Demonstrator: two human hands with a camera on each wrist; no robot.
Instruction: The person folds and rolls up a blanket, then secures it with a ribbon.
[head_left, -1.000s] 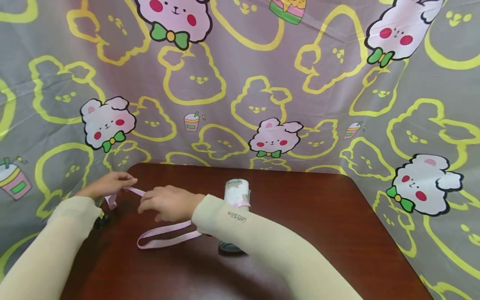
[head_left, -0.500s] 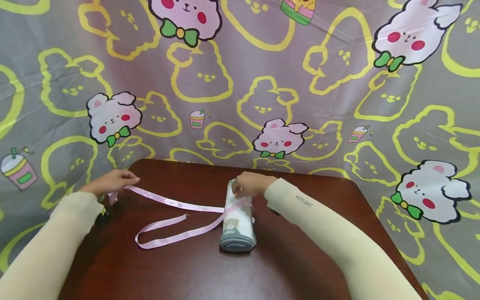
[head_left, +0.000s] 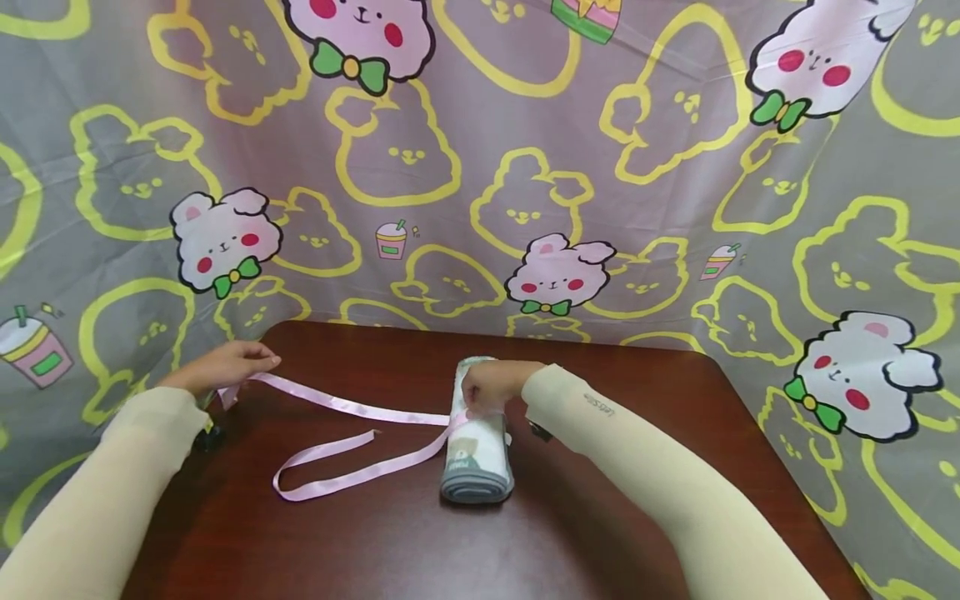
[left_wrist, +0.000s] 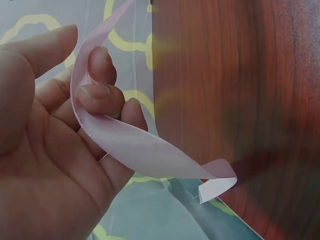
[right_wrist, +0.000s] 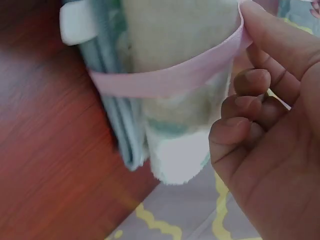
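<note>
Head view: the right hand (head_left: 491,386) is at the rolled towel (head_left: 480,458), the left hand (head_left: 223,367) well left of it, ribbon (head_left: 352,407) between. Left wrist: fingers (left_wrist: 102,99) curl around the ribbon, thumb apart. Right wrist: thumb and forefinger pinch it beside the towel.

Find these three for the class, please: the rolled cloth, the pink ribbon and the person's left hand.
Rolled cloth (head_left: 482,447): head view, on its pale upper side.
Pink ribbon (right_wrist: 167,82): right wrist view, on the band crossing the roll.
Left hand (head_left: 219,365): head view, on its back.
</note>
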